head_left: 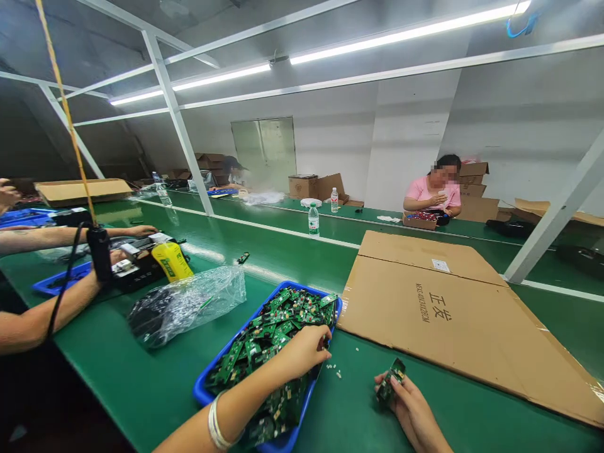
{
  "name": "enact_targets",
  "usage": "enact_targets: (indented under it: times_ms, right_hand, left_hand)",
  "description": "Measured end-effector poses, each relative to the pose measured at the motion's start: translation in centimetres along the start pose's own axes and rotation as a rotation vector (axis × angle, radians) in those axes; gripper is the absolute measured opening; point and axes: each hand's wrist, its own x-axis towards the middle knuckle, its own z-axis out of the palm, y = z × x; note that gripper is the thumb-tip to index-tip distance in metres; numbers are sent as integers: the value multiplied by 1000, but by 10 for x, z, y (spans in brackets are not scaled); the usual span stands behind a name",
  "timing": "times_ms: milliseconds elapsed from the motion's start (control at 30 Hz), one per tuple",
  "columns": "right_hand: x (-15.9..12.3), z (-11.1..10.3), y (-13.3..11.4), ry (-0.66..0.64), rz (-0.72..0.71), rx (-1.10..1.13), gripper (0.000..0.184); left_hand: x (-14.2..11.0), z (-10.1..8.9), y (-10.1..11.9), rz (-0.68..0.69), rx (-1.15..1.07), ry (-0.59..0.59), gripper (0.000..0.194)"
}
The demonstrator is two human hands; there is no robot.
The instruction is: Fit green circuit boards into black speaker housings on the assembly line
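My left hand (302, 352) reaches into a blue tray (204, 391) heaped with small green circuit boards (276, 324). Its fingers are curled at the tray's right rim, pinched on something I cannot make out. My right hand (408, 399) rests on the green table to the right of the tray, closed around a small stack of green circuit boards (391, 379). A few tiny white bits (336, 371) lie on the table between my hands.
A large flattened cardboard sheet (448, 308) lies right of the tray. A crumpled clear plastic bag (189, 302) sits left of it. A co-worker's arms (51, 308) work at the left by a yellow bottle (173, 261). Water bottles (314, 220) stand farther back; a seated person (431, 192) works opposite.
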Motion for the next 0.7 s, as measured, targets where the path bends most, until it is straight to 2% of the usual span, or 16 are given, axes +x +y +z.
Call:
enact_targets:
  times_ms: [133, 433, 700]
  right_hand:
    - [2, -4, 5, -29, 1, -6, 48]
    - [1, -3, 6, -50, -11, -22, 50]
    - [1, -2, 3, -47, 1, -16, 52]
  left_hand:
    - [0, 1, 1, 7, 92, -29, 24]
    - [1, -13, 1, 36, 203, -115, 34]
    - [5, -7, 9, -4, 430, -67, 30]
